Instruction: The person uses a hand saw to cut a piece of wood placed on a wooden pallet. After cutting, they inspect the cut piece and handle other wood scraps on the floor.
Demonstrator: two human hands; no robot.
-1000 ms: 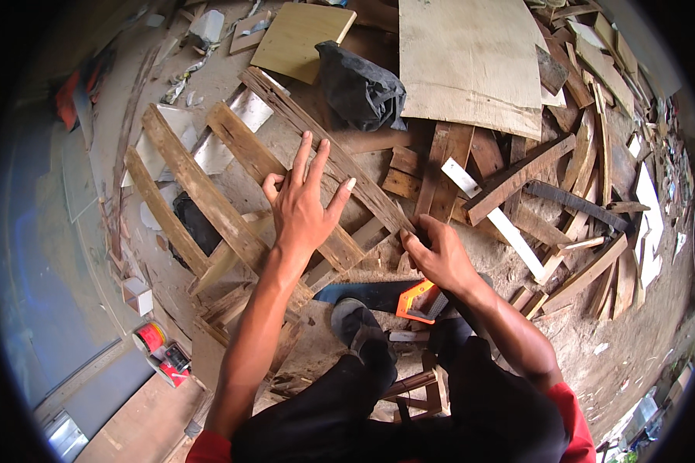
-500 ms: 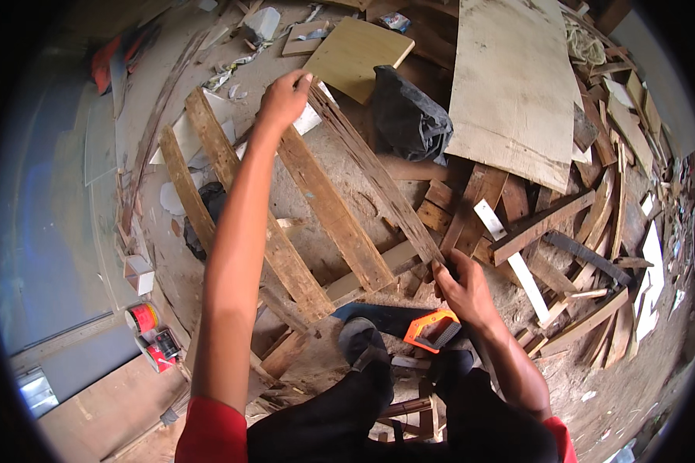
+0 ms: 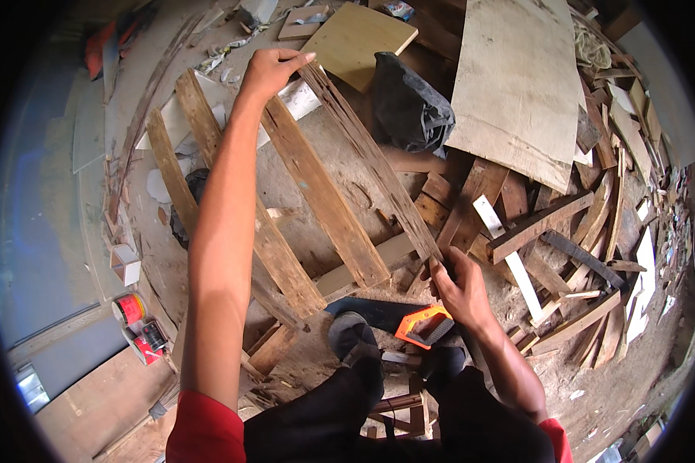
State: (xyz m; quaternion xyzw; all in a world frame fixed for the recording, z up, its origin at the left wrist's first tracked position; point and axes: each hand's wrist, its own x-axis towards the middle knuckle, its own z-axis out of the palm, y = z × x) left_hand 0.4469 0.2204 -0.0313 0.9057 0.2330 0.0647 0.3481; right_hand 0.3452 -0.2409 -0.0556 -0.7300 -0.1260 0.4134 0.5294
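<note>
A long, weathered wooden slat (image 3: 371, 159), split and rough along its length, runs diagonally between my hands. My left hand (image 3: 272, 71) is stretched far forward, its thumb and fingers closed on the slat's far end. At the near end, my right hand (image 3: 465, 292) pinches the slat between thumb and fingers. To its left lie other brown slats (image 3: 328, 191), spaced roughly parallel across a pale crosspiece (image 3: 398, 256). My left forearm hides part of them. A handsaw with an orange handle (image 3: 426, 326) lies by my feet, just below my right hand.
A crumpled black plastic bag (image 3: 413, 108) and a large pale plywood sheet (image 3: 513, 92) lie ahead to the right. Scrap boards (image 3: 544, 228) are heaped along the right side. A yellowish panel (image 3: 359, 45) lies at the far side. Red cans (image 3: 131, 309) stand at left.
My left hand and the slat's far end have shifted slightly farther away and left. My right hand keeps its hold on the near end. The whole view has shifted a little.
</note>
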